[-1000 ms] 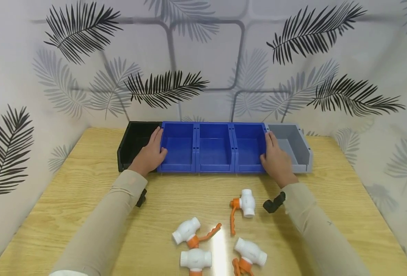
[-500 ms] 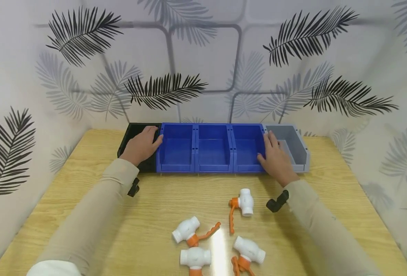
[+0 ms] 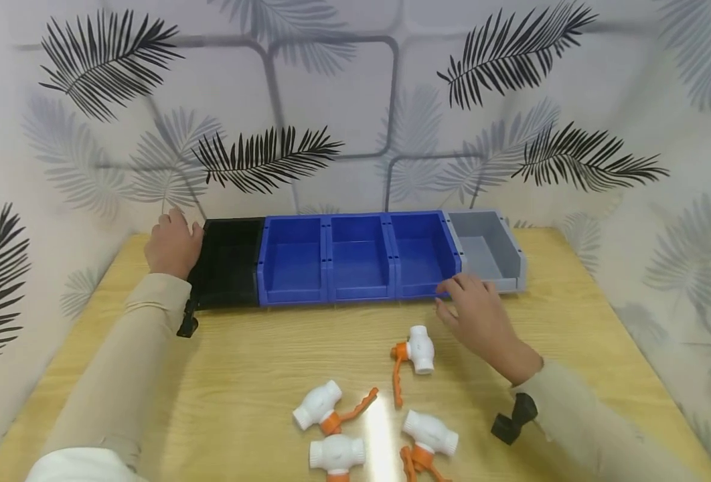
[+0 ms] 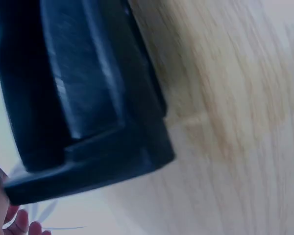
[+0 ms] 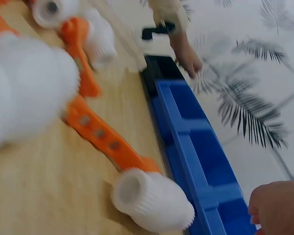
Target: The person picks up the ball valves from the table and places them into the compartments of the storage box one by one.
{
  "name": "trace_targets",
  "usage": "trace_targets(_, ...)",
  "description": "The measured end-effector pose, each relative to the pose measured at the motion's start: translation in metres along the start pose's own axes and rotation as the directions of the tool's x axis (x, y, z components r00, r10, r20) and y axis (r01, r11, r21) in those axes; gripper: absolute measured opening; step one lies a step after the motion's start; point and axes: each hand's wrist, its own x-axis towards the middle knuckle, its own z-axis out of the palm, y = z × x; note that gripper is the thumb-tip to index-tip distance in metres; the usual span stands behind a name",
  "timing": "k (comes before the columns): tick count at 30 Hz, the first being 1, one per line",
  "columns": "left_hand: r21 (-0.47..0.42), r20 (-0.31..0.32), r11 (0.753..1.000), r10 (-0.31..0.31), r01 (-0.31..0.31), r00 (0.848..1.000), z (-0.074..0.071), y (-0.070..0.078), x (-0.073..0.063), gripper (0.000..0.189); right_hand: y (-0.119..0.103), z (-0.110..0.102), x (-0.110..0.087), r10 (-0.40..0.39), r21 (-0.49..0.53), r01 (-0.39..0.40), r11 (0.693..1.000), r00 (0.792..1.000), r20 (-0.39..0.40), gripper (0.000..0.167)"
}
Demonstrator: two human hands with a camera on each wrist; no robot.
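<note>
Three blue bins (image 3: 358, 258) stand in a row, with a black bin (image 3: 230, 264) at the left end and a grey bin (image 3: 485, 251) at the right. My left hand (image 3: 173, 244) is at the far left corner of the black bin; whether it touches the bin I cannot tell. In the left wrist view its fingers (image 4: 20, 223) show past the bin's corner, loosely bent. My right hand (image 3: 482, 318) hovers by the front edge of the rightmost blue bin, fingers loosely bent and holding nothing. Nearest to it lies a white ball valve (image 3: 420, 349) with an orange lever.
More white ball valves with orange handles lie on the wooden table (image 3: 259, 375) toward the front: one valve (image 3: 318, 404) tilted, another valve (image 3: 337, 453) below it, and a third valve (image 3: 430, 432) to the right. A leaf-patterned wall (image 3: 331, 87) rises behind the bins.
My left hand has gone from the black bin's right wall to its far left corner. My right hand has come off the wall between blue and grey bins, back toward me.
</note>
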Motion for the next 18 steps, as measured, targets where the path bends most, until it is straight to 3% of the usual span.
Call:
trace_targets(4,-0.011,0.011,0.997,-0.070,0.070,0.997,0.009,-0.009,0.005,0.046,-0.021,-0.012,-0.019,-0.015,0.046,0.011,0.999,0.996,0.089,0.009)
trace_targets(11,-0.049,0.016,0.978,-0.204,0.204,0.979,0.011,-0.013,0.010,0.051,-0.062,-0.016,-0.040,-0.026,0.117,-0.007,0.993,0.961,0.275,0.014)
trace_targets(18,-0.030,-0.013,0.979,-0.204,0.204,0.979,0.021,0.003,0.013,0.049,-0.095,-0.011,-0.053,-0.012,0.082,-0.018,0.996,0.938,0.347,0.024)
